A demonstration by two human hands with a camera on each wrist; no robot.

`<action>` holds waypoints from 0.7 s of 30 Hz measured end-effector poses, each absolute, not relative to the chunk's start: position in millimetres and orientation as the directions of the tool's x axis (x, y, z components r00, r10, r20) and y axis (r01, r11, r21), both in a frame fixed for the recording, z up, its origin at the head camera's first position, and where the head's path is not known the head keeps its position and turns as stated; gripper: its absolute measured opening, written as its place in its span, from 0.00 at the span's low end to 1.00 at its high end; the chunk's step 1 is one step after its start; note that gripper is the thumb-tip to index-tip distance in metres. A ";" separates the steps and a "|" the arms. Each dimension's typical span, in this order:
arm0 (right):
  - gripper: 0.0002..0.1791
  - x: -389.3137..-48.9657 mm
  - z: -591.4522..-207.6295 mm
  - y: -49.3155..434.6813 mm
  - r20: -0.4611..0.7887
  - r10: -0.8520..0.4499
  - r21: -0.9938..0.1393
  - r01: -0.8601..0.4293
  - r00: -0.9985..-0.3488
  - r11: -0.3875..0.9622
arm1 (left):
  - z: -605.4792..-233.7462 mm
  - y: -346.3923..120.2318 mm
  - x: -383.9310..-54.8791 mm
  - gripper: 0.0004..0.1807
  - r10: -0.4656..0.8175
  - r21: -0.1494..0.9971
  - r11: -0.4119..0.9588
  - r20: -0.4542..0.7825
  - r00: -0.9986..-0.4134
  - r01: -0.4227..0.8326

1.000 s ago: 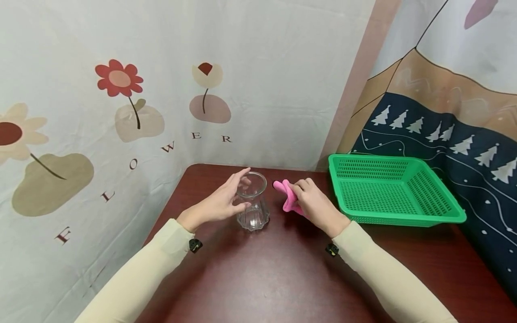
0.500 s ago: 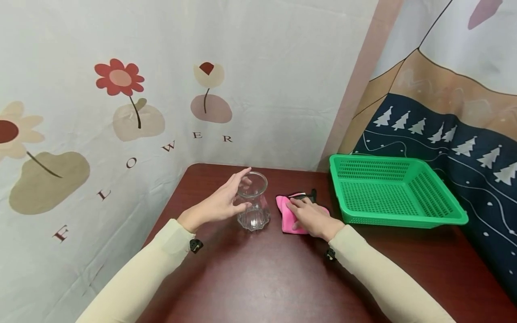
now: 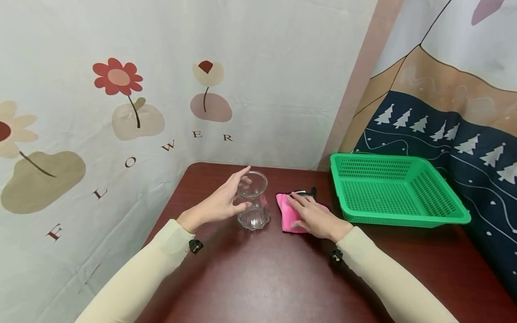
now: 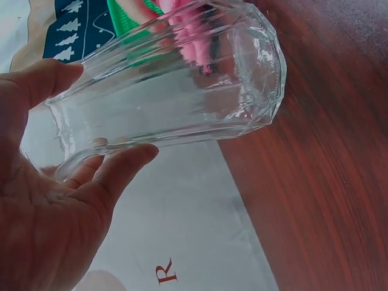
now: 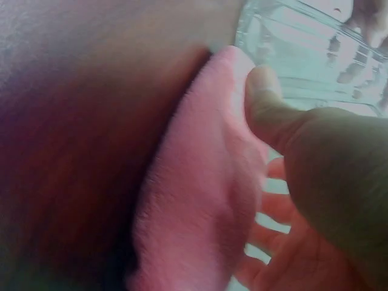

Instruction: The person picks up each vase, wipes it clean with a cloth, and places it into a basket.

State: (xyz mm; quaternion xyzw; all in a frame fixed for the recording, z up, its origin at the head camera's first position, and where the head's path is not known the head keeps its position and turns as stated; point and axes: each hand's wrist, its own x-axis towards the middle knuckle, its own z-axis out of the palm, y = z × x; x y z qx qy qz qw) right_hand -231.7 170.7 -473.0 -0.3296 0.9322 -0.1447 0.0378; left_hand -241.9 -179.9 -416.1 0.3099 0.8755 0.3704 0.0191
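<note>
A clear glass vase point(image 3: 255, 213) with a flared rim and fluted base stands upright on the table. My left hand point(image 3: 218, 202) holds it round the neck, and the left wrist view shows thumb and fingers point(image 4: 124, 173) on opposite sides of the glass. Right of the vase lies a folded pink cloth point(image 3: 287, 215) with a dark edge. On top of that cloth rests my right hand point(image 3: 317, 217), fingers spread and fairly straight. In the right wrist view the thumb lies against the pink cloth point(image 5: 194, 188); part of the cloth is hidden beneath the hand.
A green plastic basket point(image 3: 387, 193) with slotted walls stands at the right, just beyond the cloth. The dark red wooden table point(image 3: 250, 273) meets a printed fabric backdrop point(image 3: 278, 89) at the back and sides.
My right hand held the pink cloth bunched above the table a second ago; the cloth now lies flat with the fingers spread over it. The left hand and vase have stayed put.
</note>
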 end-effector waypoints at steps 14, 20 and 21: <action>0.37 -217.2 -435.0 211.2 0.391 -0.564 -0.393 -0.686 -0.727 0.612 | -420.9 -179.6 -236.7 0.58 0.531 0.661 0.529 0.233 -0.815 0.533; 0.35 -215.5 -425.9 245.1 0.490 -0.456 -0.367 -0.650 -0.743 0.665 | -420.5 -178.5 -235.1 0.57 0.532 0.663 0.518 0.245 -0.810 0.540; 0.34 -215.5 -425.1 251.7 0.498 -0.433 -0.362 -0.634 -0.751 0.683 | -420.4 -178.3 -234.8 0.57 0.531 0.663 0.518 0.247 -0.810 0.541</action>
